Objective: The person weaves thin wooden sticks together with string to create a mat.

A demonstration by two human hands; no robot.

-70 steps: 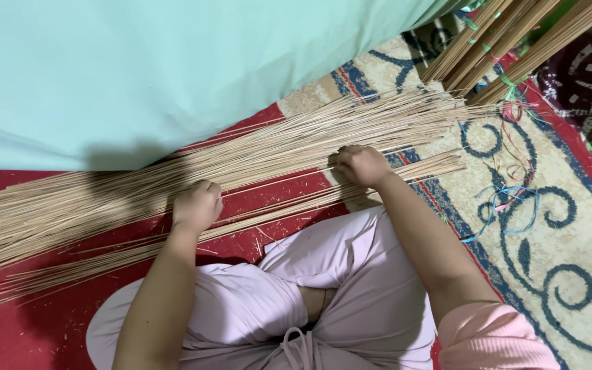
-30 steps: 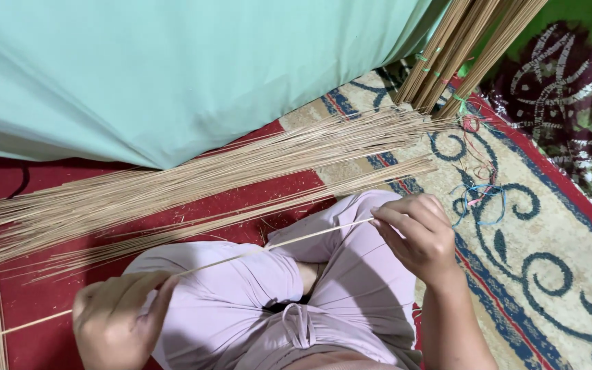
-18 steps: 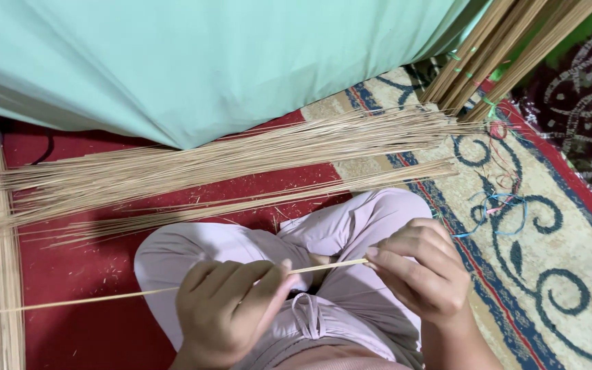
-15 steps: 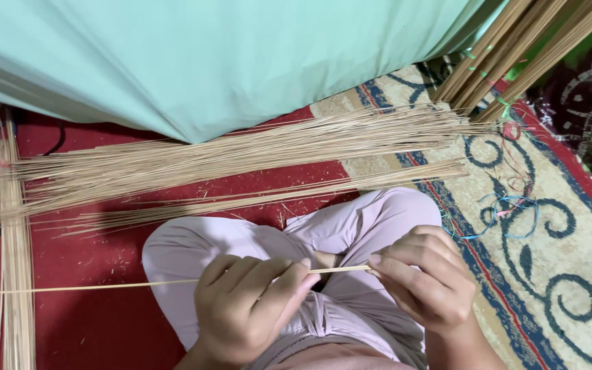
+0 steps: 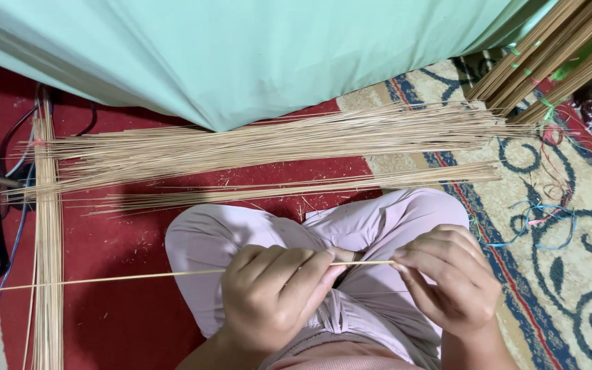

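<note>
Head view: we pinch one thin stick (image 5: 173, 274) with left hand (image 5: 275, 298) and right hand (image 5: 450, 284), fingers closed on it, over red carpet (image 5: 125, 240); stick pile (image 5: 262, 154) lies at 12 o'clock.

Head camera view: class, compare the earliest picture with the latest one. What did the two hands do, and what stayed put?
Both hands left the pile of thin tan sticks on the red carpet and drew back to the lap. The left hand and right hand now pinch one thin tan stick between them. The pale green cloth stayed put.

Thin stick (image 5: 104, 277) runs off left edge; mid part hidden inside left hand (image 5: 275, 298).
</note>
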